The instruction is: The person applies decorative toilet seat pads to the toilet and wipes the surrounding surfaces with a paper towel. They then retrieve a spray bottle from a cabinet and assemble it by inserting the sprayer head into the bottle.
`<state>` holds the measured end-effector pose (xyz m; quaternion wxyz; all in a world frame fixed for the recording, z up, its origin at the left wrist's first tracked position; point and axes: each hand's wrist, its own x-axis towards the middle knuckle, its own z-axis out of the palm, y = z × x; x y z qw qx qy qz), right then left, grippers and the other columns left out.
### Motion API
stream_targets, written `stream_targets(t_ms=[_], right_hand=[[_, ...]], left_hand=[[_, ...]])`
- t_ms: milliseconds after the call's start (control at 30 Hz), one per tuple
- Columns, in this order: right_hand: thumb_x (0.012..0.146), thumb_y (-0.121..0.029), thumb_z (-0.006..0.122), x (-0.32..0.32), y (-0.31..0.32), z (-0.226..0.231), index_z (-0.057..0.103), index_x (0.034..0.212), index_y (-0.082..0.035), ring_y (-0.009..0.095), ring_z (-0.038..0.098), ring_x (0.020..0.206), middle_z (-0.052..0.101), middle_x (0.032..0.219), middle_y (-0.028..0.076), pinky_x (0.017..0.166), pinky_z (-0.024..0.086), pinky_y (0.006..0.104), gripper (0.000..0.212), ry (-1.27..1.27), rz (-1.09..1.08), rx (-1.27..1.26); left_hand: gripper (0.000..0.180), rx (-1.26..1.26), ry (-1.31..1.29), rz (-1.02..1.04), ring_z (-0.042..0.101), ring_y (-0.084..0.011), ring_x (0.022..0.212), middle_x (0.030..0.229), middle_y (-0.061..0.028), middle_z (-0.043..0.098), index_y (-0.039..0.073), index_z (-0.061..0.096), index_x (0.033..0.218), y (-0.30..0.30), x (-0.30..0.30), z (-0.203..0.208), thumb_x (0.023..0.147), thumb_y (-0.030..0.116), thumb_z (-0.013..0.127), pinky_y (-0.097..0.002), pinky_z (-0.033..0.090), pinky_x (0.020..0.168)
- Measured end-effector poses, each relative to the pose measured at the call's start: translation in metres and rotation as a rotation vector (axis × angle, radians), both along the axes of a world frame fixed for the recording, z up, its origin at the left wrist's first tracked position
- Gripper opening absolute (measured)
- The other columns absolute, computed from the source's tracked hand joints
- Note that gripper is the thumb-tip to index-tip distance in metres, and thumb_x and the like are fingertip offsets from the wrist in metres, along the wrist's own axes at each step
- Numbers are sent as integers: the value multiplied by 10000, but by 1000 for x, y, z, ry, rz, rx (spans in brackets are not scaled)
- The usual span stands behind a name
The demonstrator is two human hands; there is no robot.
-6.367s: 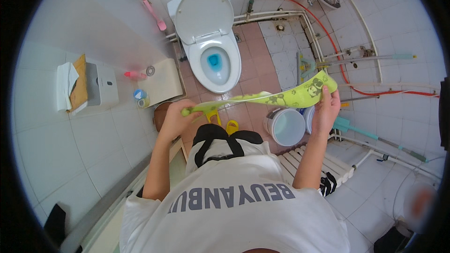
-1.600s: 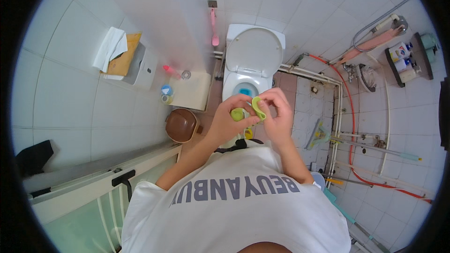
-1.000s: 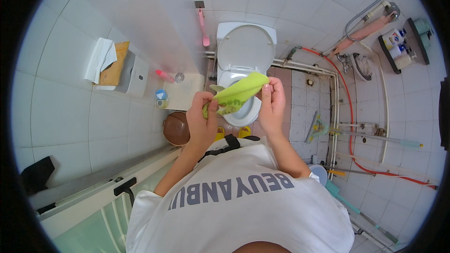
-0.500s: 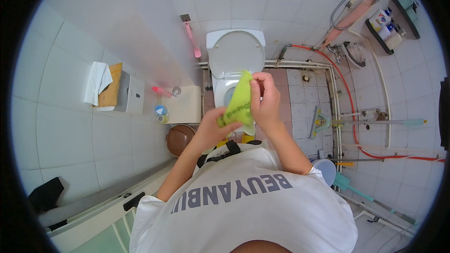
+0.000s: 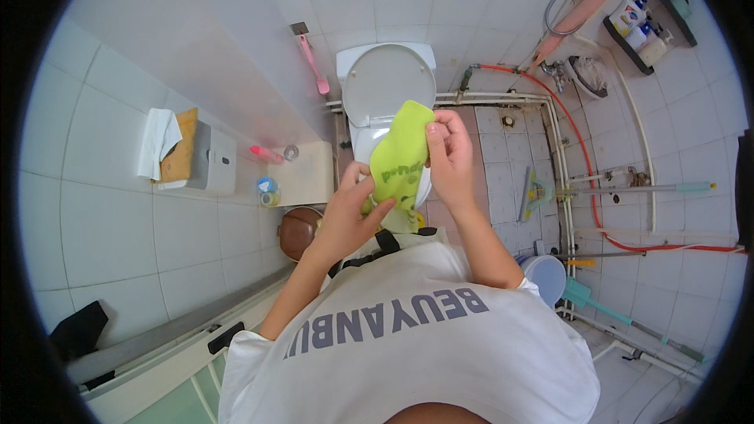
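1. Bright green piece (image 5: 402, 153), soft-looking and marked with dark print, is held up in front of the person's body, slanting from upper right to lower left; in this view it overlaps the toilet bowl.
2. Right hand (image 5: 451, 149): thumb and fingers are pinched together on the piece's upper right edge, leaving little visible gap.
3. Left hand (image 5: 351, 208): thumb and curled fingers grip the lower left edge — the exact contact beneath the material is hidden.
4. Toilet (image 5: 389, 82), white, stands beyond the hands with its lid raised.
5. Pink brush (image 5: 314, 65) hangs on the wall left of the toilet; below it, a pale basin (image 5: 305, 180) adjoins the wall.
6. Brown bin (image 5: 298, 234) sits near the left forearm, just below the basin in view.
7. White bucket (image 5: 545, 279) appears beside the right sleeve.
8. Outer right: a mop with a green head (image 5: 538, 195), a red hose (image 5: 583, 159) along the wall and — higher up — a dark shelf (image 5: 630, 45) carrying bottles.
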<state>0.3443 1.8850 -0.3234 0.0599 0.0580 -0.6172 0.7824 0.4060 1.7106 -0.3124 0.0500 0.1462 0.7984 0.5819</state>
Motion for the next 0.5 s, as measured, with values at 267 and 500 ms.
stream_targets(t_ms=[267,500], right_hand=[[992,-148,458,-1,7,-6,496,1058,-36,24,434,640,518,742,-41,557,364,202,135,25,-131,109],[990,-146,480,-9,11,9,495,1129,-51,53,557,710,634,899,29,601,448,204,169,-223,-18,-305]], left_hand=[[176,356,-579,33,425,-40,549,706,10,522,74,574,1006,-7,3,11,853,71,661,-230,356,486],[380,79,-223,-220,457,-43,513,731,8,562,54,550,1157,12,0,-19,815,77,714,-200,347,444]])
